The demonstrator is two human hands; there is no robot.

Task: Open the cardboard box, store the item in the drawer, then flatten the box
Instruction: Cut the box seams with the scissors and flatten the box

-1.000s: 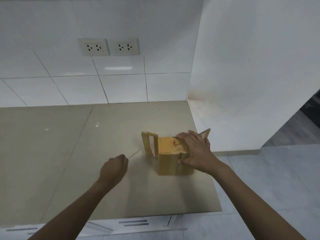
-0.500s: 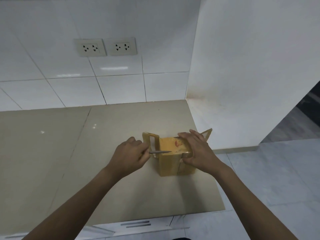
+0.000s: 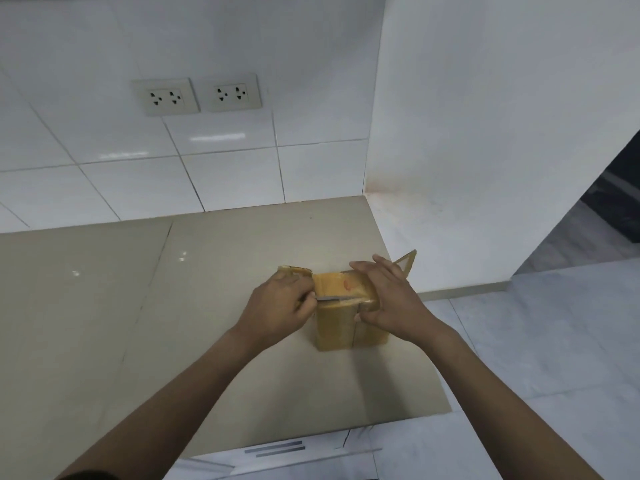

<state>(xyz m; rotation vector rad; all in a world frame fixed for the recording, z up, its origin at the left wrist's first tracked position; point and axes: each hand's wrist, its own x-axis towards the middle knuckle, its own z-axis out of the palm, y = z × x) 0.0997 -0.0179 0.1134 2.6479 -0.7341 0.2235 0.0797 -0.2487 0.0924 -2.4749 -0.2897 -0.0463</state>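
- Head view: we see the cardboard box (image 3: 341, 315) standing on the beige worktop (image 3: 207, 306) near its right end, close to the white side wall.
- Our left hand (image 3: 277, 306) is closed around a thin metal blade (image 3: 334, 298), which lies level along the box's top front edge.
- Our right hand (image 3: 388, 299) is spread over the top right of the box, fingers wrapped loosely on it, steadying it.
- We judge the opening step is in hand: two flaps stand up at the left (image 3: 294, 270) and right (image 3: 407, 261), but the middle of the top looks taped over.
- Next, we think, the blade must run along that seam with light pressure, kept clear of the steadying fingers and shallow enough to spare the item inside, which we cannot see.
- Materials: the box is brown card, glossy with tape and marked with a small red smudge; the worktop is smooth and reflective; the wall tiles (image 3: 138, 174) are glazed white.
- Drawer handles (image 3: 277, 450) show below the worktop's front edge.
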